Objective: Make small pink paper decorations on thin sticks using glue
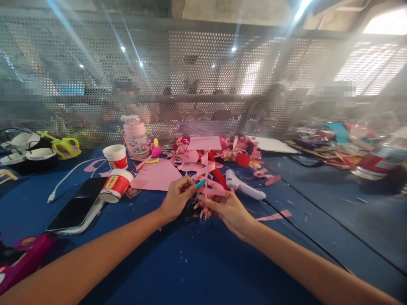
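My right hand (230, 209) is closed around the lower part of a thin pink stick (206, 171), which stands roughly upright. A pink paper strip (213, 186) curls around that stick. My left hand (178, 197) is pinched just left of the stick. At its fingertips is a small teal piece (201, 184), perhaps a cap over a finger, close to the strip. What lies between the left fingers is hidden. Beyond the hands, a pink sheet (155, 176) lies on the blue table (190, 271). A white glue gun (244, 186) with a black cord rests to the right.
Pink and red felt-like scraps (243, 159) are heaped before a perforated metal screen (206, 55). Leftward are two paper cups (115, 153), a black phone (78, 203), a pink-lidded bottle (136, 137) and a magenta object (30, 258). At the right stands a clear plastic container (378, 159).
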A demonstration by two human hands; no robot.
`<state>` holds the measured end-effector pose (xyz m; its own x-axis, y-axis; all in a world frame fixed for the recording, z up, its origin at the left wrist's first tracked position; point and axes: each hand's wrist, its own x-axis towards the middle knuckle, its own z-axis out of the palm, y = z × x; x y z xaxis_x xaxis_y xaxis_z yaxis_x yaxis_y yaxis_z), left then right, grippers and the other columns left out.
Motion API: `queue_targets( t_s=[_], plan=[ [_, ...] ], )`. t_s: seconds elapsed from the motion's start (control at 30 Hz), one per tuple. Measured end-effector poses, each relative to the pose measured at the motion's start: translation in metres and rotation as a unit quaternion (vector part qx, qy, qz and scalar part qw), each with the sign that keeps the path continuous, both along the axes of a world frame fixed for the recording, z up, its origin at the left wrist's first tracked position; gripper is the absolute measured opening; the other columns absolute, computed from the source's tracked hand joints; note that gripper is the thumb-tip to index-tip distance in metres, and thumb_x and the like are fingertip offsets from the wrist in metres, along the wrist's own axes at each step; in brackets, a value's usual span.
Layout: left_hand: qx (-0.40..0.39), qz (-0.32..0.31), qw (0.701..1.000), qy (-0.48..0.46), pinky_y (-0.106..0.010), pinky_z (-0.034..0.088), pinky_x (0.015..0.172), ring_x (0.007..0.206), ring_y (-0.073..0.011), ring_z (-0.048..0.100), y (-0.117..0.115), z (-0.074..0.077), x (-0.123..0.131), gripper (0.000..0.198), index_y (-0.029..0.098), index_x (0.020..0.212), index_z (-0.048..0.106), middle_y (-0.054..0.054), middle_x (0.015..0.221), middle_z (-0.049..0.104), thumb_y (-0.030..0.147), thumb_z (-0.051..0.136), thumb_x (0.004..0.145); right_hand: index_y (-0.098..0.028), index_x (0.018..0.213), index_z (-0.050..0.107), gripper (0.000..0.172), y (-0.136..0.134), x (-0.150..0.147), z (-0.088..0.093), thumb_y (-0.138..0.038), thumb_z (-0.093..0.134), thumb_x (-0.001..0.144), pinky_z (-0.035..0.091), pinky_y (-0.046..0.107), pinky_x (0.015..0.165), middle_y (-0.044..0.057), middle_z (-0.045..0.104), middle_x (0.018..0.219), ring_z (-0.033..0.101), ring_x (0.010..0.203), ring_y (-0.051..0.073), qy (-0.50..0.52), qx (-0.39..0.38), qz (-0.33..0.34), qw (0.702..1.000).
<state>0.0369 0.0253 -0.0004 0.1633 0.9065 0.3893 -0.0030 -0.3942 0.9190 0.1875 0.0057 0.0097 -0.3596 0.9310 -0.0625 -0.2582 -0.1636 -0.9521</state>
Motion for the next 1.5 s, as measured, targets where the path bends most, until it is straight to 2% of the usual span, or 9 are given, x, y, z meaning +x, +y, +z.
queue_targets(
  t_s=[0.3, 0.67, 0.73, 0.8, 0.9, 1.0, 1.07, 1.27, 1.5],
  plan=[
    [0.022, 0.045, 0.999, 0.022, -0.019, 0.03, 0.046, 0.048, -0.0062, 0.036, -0.001, -0.001, 0.0, 0.032, 0.015, 0.06, 0.045, 0.005, 0.054, 0.041, 0.041, 0.055, 0.076, -0.013, 0.066, 0.065, 0.021, -0.004, -0.002, 0.003, -0.027, 0.077, 0.055, 0.049, 0.02, 0.048, 0.001, 0.067, 0.061, 0.06, 0.047, 0.009, -0.015, 0.004, 0.003, 1.0],
    [0.191, 0.14, 0.96, 0.148, -0.02, 0.029, 0.047, 0.046, -0.0066, 0.037, -0.008, -0.005, -0.004, 0.027, 0.016, 0.056, 0.044, 0.004, 0.051, 0.041, 0.028, 0.055, 0.077, -0.013, 0.065, 0.063, 0.02, -0.003, -0.003, 0.001, -0.025, 0.076, 0.056, 0.047, 0.016, 0.047, 0.0, 0.066, 0.06, 0.059, 0.046, 0.006, 0.001, -0.02, 0.033, 0.999],
    [0.21, 0.149, 0.953, 0.158, -0.02, 0.03, 0.047, 0.046, -0.0063, 0.037, -0.006, -0.006, -0.004, 0.021, 0.016, 0.061, 0.046, 0.004, 0.054, 0.041, 0.026, 0.057, 0.076, -0.012, 0.066, 0.063, 0.02, -0.003, -0.002, 0.001, -0.025, 0.076, 0.058, 0.047, 0.016, 0.047, 0.001, 0.066, 0.061, 0.059, 0.046, 0.006, -0.009, -0.019, 0.039, 0.999],
    [0.232, 0.168, 0.947, 0.148, -0.019, 0.033, 0.047, 0.05, -0.0066, 0.04, -0.004, -0.007, -0.004, 0.012, 0.017, 0.075, 0.05, 0.003, 0.064, 0.045, 0.024, 0.059, 0.074, -0.011, 0.067, 0.063, 0.02, -0.003, -0.002, 0.002, -0.025, 0.075, 0.059, 0.047, 0.016, 0.048, 0.001, 0.066, 0.061, 0.058, 0.046, 0.005, -0.018, -0.02, 0.044, 0.999],
    [0.32, 0.203, 0.914, 0.143, -0.022, 0.042, 0.059, 0.071, -0.0107, 0.047, 0.0, -0.007, -0.005, 0.026, 0.019, 0.096, 0.053, -0.003, 0.088, 0.045, 0.016, 0.06, 0.071, -0.011, 0.067, 0.062, 0.02, -0.004, -0.002, 0.002, -0.025, 0.074, 0.059, 0.048, 0.016, 0.048, 0.001, 0.065, 0.06, 0.058, 0.047, 0.006, -0.015, -0.027, 0.05, 0.998],
    [0.408, 0.187, 0.871, 0.2, -0.032, 0.042, 0.079, 0.094, -0.0163, 0.044, 0.001, -0.005, -0.007, 0.027, 0.025, 0.094, 0.061, -0.005, 0.1, 0.044, 0.008, 0.057, 0.073, -0.012, 0.067, 0.06, 0.021, -0.004, -0.001, 0.001, -0.024, 0.075, 0.059, 0.048, 0.017, 0.048, 0.0, 0.064, 0.06, 0.059, 0.047, 0.006, 0.0, -0.032, 0.054, 0.998],
    [0.429, 0.159, 0.857, 0.237, -0.036, 0.039, 0.085, 0.1, -0.0183, 0.042, -0.001, -0.002, -0.009, 0.026, 0.028, 0.087, 0.066, -0.005, 0.105, 0.046, 0.007, 0.057, 0.074, -0.012, 0.068, 0.058, 0.024, -0.004, -0.001, 0.0, -0.024, 0.075, 0.058, 0.048, 0.017, 0.048, 0.0, 0.064, 0.059, 0.059, 0.047, 0.006, 0.002, -0.031, 0.056, 0.998],
    [0.431, 0.153, 0.848, 0.269, -0.042, 0.032, 0.093, 0.108, -0.0214, 0.036, -0.002, 0.0, -0.012, 0.035, 0.03, 0.093, 0.067, -0.003, 0.12, 0.047, 0.004, 0.053, 0.074, -0.012, 0.067, 0.056, 0.027, -0.003, 0.0, 0.0, -0.026, 0.076, 0.057, 0.048, 0.017, 0.047, 0.0, 0.065, 0.06, 0.059, 0.045, 0.006, -0.007, -0.017, 0.056, 0.998],
    [0.428, 0.146, 0.836, 0.31, -0.043, 0.029, 0.096, 0.113, -0.0229, 0.031, -0.001, -0.004, -0.012, 0.045, 0.03, 0.106, 0.06, -0.002, 0.126, 0.042, 0.001, 0.043, 0.077, -0.013, 0.069, 0.058, 0.023, 0.0, 0.002, 0.001, -0.026, 0.075, 0.06, 0.046, 0.016, 0.046, 0.0, 0.066, 0.062, 0.059, 0.047, 0.007, 0.002, 0.001, 0.041, 0.999]
  ],
)
